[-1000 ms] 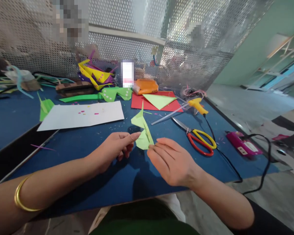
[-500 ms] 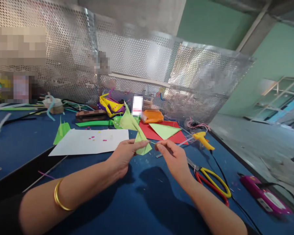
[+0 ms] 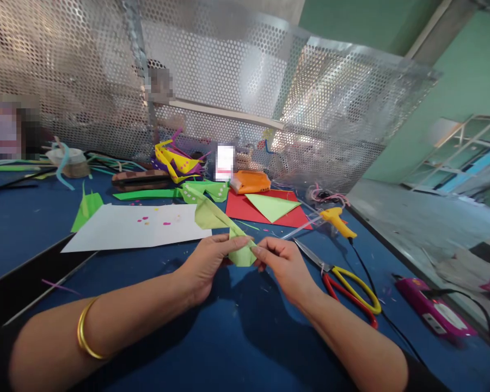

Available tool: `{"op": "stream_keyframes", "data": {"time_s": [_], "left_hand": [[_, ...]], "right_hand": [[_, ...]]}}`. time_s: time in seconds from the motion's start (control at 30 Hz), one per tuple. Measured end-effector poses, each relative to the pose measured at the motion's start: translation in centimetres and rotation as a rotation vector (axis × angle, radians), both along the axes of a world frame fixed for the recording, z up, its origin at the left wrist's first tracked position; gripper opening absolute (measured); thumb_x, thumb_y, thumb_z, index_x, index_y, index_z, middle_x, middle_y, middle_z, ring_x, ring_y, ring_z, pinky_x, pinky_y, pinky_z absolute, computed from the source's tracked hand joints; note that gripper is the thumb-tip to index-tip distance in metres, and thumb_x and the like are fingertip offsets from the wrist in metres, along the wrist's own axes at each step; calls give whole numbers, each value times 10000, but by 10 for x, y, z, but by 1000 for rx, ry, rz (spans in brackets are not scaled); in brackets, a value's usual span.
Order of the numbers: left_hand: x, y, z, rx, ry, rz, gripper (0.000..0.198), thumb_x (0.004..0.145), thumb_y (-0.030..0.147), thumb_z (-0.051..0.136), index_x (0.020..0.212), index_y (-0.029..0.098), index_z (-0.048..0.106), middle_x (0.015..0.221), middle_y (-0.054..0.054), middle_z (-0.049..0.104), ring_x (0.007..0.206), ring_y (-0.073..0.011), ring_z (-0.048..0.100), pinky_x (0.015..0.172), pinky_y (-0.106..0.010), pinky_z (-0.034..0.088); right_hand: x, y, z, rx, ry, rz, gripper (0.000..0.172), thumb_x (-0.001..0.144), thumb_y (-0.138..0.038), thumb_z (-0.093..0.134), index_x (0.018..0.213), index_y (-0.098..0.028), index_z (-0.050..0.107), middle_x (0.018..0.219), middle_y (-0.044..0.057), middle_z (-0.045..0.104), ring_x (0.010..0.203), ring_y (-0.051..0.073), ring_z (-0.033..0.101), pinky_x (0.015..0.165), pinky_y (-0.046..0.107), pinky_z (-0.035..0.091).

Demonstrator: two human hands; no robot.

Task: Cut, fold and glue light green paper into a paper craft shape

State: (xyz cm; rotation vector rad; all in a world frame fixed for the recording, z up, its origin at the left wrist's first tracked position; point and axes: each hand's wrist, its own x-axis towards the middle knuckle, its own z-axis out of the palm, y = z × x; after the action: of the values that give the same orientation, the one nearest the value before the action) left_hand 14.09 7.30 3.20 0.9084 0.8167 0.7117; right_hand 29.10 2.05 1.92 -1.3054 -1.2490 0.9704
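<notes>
A folded light green paper piece is between my hands above the blue table. My left hand pinches it from the left, thumb on top. The fingers of my right hand are closed on its right edge. A long narrow part of the paper slants up and left, over the corner of a white sheet with small pink and yellow bits on it. Beyond lies a light green triangle on red paper. A green mask shape with pale dots is behind the held paper.
Scissors with red and yellow handles lie right of my right hand. A yellow glue gun, an orange packet and a magenta power strip are on the table. A perforated sheet stands behind.
My right hand has moved left onto the green paper's edge; a gap was between them before. The paper is lower and more tilted. The view has shifted slightly.
</notes>
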Motion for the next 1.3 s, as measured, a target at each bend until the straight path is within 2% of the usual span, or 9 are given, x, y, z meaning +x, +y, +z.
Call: {"op": "stream_keyframes", "data": {"time_s": [0.13,0.37,0.53,0.63,0.77,0.93,1.07,1.2,1.3], "left_hand": [[-2,3,4,42,-21,59,292,645,394,798,794,149,744,729,-41,704,700,-163,607,693,-276,460],[-2,5,2,39,-35,92,265,632,363,809,767,142,752,740,-55,713,702,-162,601,687,-264,453],[-1,2,1,35,32,59,311,628,405,807,804,152,761,785,-61,726,718,-159,602,693,-268,432],[0,2,-1,5,-12,21,373,615,422,812,878,163,759,865,-76,736,782,-191,629,731,-297,449],[0,5,-4,-70,-87,44,364,630,391,806,903,156,751,874,-83,731,776,-201,638,720,-311,474],[0,8,-2,-21,-111,117,267,620,323,820,763,117,729,754,-77,707,695,-177,617,677,-292,485],[0,10,1,-11,-77,182,325,584,349,837,793,122,735,813,-88,720,736,-193,628,697,-302,483],[-1,12,0,21,-48,209,348,560,397,845,774,142,746,797,-70,717,681,-155,590,606,-256,428],[-1,12,-2,50,9,196,356,553,429,842,741,145,737,751,-61,702,638,-138,556,538,-235,364]], "right_hand": [[3,0,3,-8,-33,-24,274,755,-374,655,584,-174,582,535,-17,559,531,118,480,546,259,382],[2,-1,6,-15,-17,33,262,798,-410,634,683,-174,635,646,2,612,642,141,547,643,276,425],[6,-1,-1,-22,-94,-4,309,810,-410,621,607,-188,552,556,-25,541,558,124,479,575,269,374],[8,-1,-4,-2,-94,-49,333,799,-396,631,565,-198,501,522,-40,499,527,115,452,547,261,357],[6,0,-6,4,-39,-63,347,792,-399,644,554,-199,490,506,-45,486,514,112,443,532,253,354],[4,0,-3,27,-20,-2,336,856,-445,591,655,-179,634,627,1,611,643,146,550,647,271,425],[5,-1,-1,83,13,-14,360,888,-495,534,811,-193,713,748,26,684,753,180,603,705,294,470],[6,0,-4,118,-48,-100,258,777,-393,704,956,-208,711,862,28,717,801,191,629,763,322,497],[6,0,-5,263,-234,-166,233,740,-267,742,967,-225,715,881,17,714,802,176,622,784,317,493]]}}
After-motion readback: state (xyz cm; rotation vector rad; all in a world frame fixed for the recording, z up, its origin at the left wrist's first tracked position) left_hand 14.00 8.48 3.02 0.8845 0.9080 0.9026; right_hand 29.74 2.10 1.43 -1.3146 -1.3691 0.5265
